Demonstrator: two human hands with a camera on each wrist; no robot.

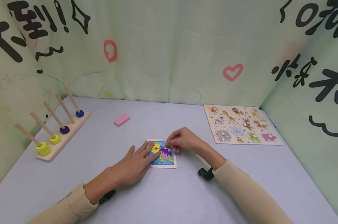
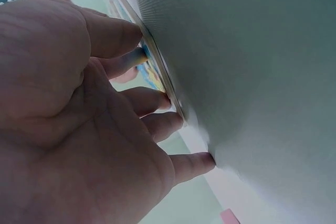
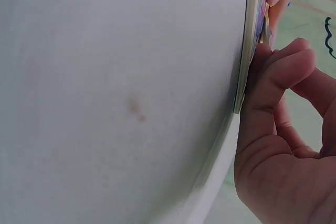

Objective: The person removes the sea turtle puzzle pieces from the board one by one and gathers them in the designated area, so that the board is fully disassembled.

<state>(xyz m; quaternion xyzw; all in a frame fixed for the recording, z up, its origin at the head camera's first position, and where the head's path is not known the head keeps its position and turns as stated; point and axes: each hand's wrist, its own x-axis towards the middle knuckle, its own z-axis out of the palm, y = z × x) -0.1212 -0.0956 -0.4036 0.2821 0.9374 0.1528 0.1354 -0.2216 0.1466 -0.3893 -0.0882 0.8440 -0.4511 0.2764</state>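
Note:
A small square puzzle board [image 1: 162,166] with a bright picture on blue lies on the table. My left hand [image 1: 132,166] is spread flat, fingertips resting on the board's left part; in the left wrist view, the little finger of this hand [image 2: 79,114] touches the table beside the board [image 2: 167,80]. At the board's upper right, my right hand [image 1: 187,141] has thumb and fingers bent together, pinching a small puzzle piece. The right wrist view shows the right hand [image 3: 283,114] against the board's edge [image 3: 247,51], with a tilted piece [image 3: 267,34] at the fingertips, mostly hidden.
A pink block [image 1: 122,119] lies behind the left hand. At the left stands a wooden peg rack [image 1: 69,132] with yellow and blue rings. An animal puzzle board [image 1: 217,135] lies at the back right. Curtains [image 1: 169,62] hang around the table.

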